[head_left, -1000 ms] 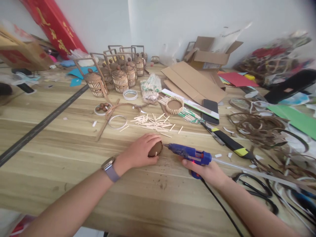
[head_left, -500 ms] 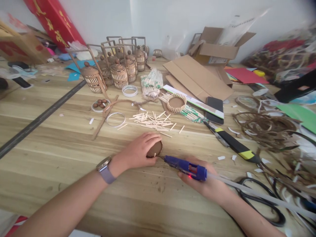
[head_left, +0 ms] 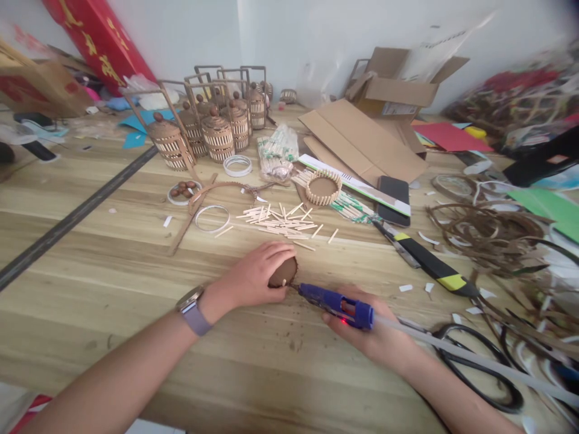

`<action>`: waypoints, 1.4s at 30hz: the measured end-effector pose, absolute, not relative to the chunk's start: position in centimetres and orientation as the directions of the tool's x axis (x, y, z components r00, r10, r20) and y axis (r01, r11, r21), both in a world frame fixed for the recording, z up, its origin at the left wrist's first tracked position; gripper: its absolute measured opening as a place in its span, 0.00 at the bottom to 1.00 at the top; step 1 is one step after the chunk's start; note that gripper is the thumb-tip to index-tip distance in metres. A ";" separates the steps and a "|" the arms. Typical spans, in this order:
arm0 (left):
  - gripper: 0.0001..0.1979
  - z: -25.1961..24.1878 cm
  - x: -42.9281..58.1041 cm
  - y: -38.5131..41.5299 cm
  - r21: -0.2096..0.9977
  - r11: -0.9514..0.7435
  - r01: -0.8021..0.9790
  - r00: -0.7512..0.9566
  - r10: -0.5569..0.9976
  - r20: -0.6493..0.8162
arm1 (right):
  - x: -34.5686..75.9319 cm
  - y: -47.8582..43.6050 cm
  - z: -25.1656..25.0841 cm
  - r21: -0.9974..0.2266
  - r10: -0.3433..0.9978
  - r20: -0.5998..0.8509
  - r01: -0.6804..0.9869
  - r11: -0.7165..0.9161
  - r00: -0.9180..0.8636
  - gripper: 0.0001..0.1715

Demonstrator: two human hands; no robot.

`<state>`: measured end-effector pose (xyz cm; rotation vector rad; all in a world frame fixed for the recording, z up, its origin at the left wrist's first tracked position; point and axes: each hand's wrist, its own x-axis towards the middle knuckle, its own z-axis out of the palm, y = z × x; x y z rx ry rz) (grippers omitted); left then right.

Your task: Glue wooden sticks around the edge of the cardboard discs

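Right hand (head_left: pixel 377 339) wrapped firmly around it, the blue glue gun (head_left: pixel 332 302) is aimed, tip right at the near rim of a brown disc (head_left: pixel 283 272); by the left hand (head_left: pixel 248 276), fingers and thumb curved, that disc is gripped! Beyond, loose sticks (head_left: pixel 284 226) are scattered across the table (head_left: pixel 235 374); farther back, baskets (head_left: pixel 218 138) are clustered.

Near tabletop (head_left: pixel 262 374) open; glue gun (head_left: pixel 332 303) blocks right, sticks (head_left: pixel 283 222) ahead.

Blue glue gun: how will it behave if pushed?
The blue glue gun looks hard-shelled, so probably stiff in the right hand. The long translucent stick jutting from its rear may make it tail-heavy and swing wide. Its rounded body might roll slightly if laid down.
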<state>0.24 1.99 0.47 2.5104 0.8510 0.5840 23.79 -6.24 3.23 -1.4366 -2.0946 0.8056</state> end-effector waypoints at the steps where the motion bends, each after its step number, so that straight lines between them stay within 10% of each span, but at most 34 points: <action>1: 0.33 0.5 0.2 2.0 0.512 -0.722 0.466 0.723 0.644 0.250 | 23.8 -6.2 3.3 -0.693 0.939 0.052 0.665 0.279 -0.339 0.15; 42: 0.33 0.6 0.2 1.9 0.540 -0.704 0.461 0.722 0.652 0.232 | 23.6 -6.3 3.3 -0.648 0.929 0.057 0.694 0.314 -0.367 0.13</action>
